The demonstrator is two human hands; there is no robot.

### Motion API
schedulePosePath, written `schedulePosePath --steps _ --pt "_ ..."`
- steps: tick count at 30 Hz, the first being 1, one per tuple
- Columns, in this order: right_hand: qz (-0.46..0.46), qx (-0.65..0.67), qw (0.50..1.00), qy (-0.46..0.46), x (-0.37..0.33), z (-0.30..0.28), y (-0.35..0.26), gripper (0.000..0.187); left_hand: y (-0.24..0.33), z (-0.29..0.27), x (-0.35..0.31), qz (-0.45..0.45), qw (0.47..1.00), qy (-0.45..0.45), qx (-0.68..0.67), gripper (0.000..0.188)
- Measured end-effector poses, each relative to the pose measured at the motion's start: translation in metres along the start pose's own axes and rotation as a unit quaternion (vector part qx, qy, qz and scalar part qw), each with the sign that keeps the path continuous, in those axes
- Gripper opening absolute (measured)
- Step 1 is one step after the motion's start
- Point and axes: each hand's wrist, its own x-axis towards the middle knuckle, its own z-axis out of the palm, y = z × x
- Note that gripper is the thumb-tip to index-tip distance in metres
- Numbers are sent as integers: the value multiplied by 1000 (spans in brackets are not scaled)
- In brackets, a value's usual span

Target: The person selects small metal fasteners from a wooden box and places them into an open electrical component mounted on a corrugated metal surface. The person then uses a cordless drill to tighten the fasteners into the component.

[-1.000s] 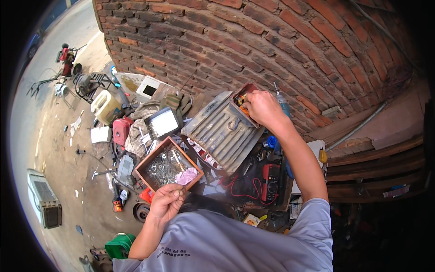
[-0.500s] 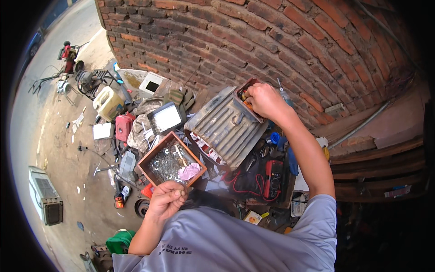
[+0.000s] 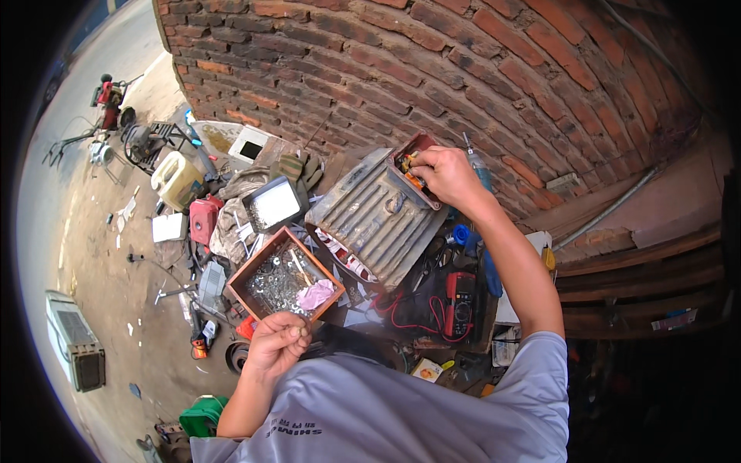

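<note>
Prob. open-air repair w/shop by rd: brick wall, multimeter, hardware box.

Access, small red bin
Brick wall bars far side, blue nozzled container the right; passage open above ribbed case.

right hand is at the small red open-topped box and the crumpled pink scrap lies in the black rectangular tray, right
The second part is wrong: the head view shows the crumpled pink scrap in the square reddish-brown wooden box. The right hand is as you say.

Reddish-brown tray, pink wad
</note>
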Motion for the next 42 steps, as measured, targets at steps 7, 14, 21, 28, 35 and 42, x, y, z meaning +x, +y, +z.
schedulePosePath --steps 7,14,21,28,35,42 --pt "19 -16 1000 0 -6 2 1 16 -1 -4 0 1 1000 4 -1 12" --pt "-23 -93 995 -28 -1 -4 -3 14 0 -4 1 -3 1000 7 -10 12" --pt "-55 -175 979 -84 8 -7 -2 18 -2 -7 8 -12 999 -21 -28 14" --pt "-58 -169 980 -84 6 -11 -6 19 -4 -10 10 -16 999 -19 -24 14" --pt "-27 -56 997 -42 1 -4 0 15 -4 -6 12 -27 999 -7 -22 14" --pt "37 8 998 -50 0 -7 1 17 -8 -10 12 -32 999 8 -31 15"
